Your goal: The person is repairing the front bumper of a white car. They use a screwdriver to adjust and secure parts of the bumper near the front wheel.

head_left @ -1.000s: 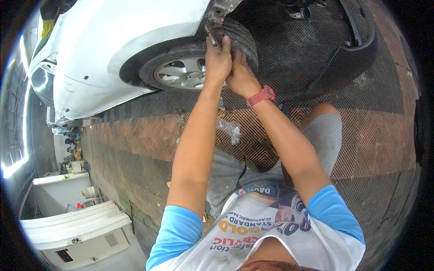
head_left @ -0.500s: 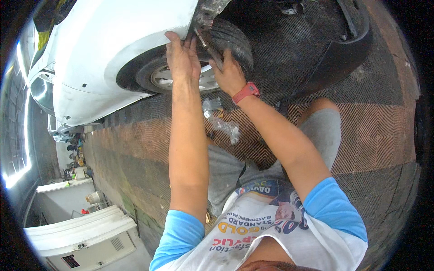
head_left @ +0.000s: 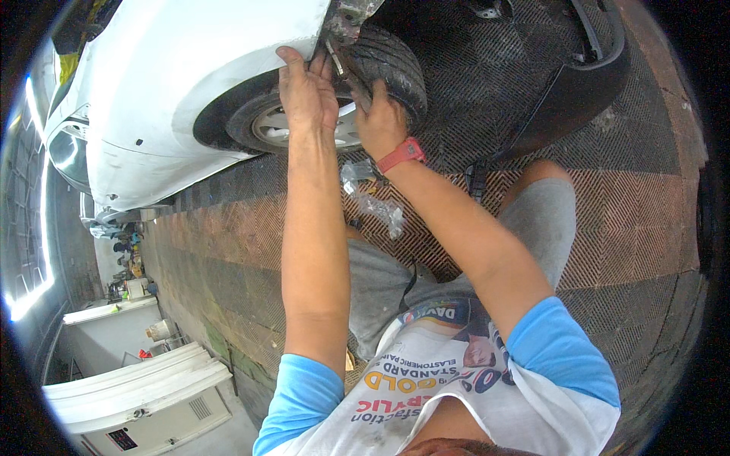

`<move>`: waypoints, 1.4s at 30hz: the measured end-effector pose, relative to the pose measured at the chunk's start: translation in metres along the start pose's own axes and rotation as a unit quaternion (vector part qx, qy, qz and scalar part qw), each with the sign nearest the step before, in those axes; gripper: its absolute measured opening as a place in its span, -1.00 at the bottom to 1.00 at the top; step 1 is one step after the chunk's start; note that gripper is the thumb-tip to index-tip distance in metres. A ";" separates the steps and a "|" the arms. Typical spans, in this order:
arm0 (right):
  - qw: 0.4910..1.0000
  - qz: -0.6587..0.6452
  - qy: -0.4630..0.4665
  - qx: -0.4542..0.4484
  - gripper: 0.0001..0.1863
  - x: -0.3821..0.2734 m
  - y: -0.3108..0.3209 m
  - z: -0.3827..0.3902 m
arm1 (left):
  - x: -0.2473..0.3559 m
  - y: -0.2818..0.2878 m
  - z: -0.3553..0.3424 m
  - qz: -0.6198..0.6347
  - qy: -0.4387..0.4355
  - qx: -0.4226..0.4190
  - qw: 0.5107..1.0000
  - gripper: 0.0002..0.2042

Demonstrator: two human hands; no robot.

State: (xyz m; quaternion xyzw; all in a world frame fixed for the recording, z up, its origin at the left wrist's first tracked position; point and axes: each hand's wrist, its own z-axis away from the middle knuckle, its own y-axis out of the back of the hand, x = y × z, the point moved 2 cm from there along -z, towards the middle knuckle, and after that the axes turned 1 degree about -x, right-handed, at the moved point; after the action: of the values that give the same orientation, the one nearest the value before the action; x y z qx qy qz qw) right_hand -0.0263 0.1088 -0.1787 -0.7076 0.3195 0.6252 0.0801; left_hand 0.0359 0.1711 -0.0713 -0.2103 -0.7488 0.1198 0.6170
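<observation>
My left hand (head_left: pixel 308 99) reaches up palm-first to the lower edge of the white car fender (head_left: pixel 198 53), its fingers extended against the edge above the wheel. Beside it, my right hand (head_left: pixel 380 121) grips a long metal tool (head_left: pixel 340 64), which points up into the wheel arch near a dirty metal bracket (head_left: pixel 348 23). Behind both hands are the black tyre (head_left: pixel 391 64) and silver wheel (head_left: pixel 270 125), partly hidden by my hands. Where the tool's upper end meets the car is too small to make out.
A detached black plastic bumper (head_left: pixel 566 99) lies at the right on the patterned mat floor (head_left: pixel 623 220). Crumpled clear bags (head_left: pixel 376 205) and a dark strip (head_left: pixel 475 178) are near my knees. White cabinets (head_left: pixel 144 410) and assorted items line the left side.
My left hand has moved left from around the tool to the fender edge, fingers now extended. My right hand has shifted left and now grips the tool.
</observation>
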 end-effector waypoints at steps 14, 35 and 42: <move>0.997 -0.042 -0.057 -0.014 -0.46 -0.017 -0.006 0.014 | 0.003 -0.004 0.005 0.011 -0.003 -0.022 1.000 -0.29; 0.986 -0.113 -0.120 -0.022 -0.51 -0.041 -0.017 0.033 | 0.002 0.004 0.002 0.009 0.024 -0.008 1.000 -0.27; 0.989 -0.110 -0.098 -0.031 -0.50 -0.031 -0.027 0.018 | 0.005 -0.003 0.002 -0.012 0.027 0.008 1.000 -0.27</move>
State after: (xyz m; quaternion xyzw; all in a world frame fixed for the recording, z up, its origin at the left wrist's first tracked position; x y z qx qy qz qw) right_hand -0.0265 0.1500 -0.1616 -0.6760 0.2106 0.6885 0.1572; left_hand 0.0324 0.1707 -0.0662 -0.1996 -0.7335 0.1121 0.6400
